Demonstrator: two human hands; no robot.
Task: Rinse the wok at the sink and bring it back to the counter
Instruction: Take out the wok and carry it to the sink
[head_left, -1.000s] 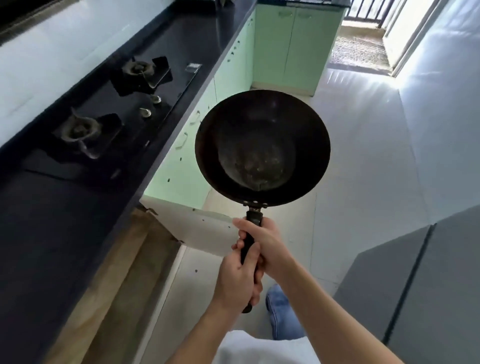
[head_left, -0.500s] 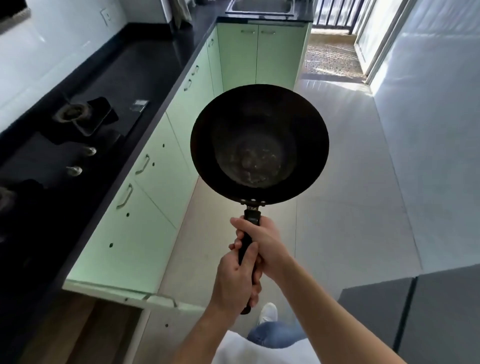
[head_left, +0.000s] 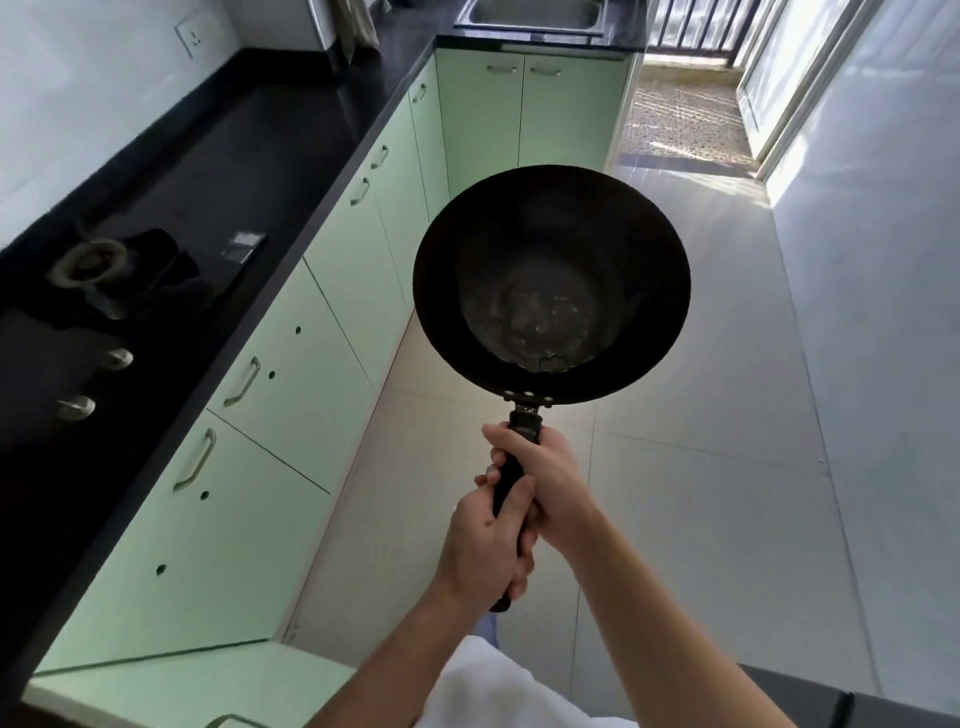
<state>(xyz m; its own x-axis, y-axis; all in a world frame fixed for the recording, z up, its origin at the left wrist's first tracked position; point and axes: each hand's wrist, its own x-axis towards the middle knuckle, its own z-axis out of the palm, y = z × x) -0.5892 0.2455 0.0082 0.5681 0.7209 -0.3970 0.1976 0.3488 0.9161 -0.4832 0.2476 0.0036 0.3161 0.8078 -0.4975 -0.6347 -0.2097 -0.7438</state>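
One long black counter down the left, over pale green cabinet doors, turning the far corner to a steel sink at the top of the view. Pale tiled floor on the right, bright from a doorway beyond. Set into the counter, one gas burner in view, with two round knobs near its front edge.

Two hands on one wok, held out in the air above the floor, well apart from the sink and off the counter. Both grips curled tight round the black handle: right hand higher, close under the riveted joint; left hand lower, near the butt end, touching the right. Bowl facing the camera, dark, with a greyish patch of residue at the bottom. Six cabinet pulls visible along the doors.
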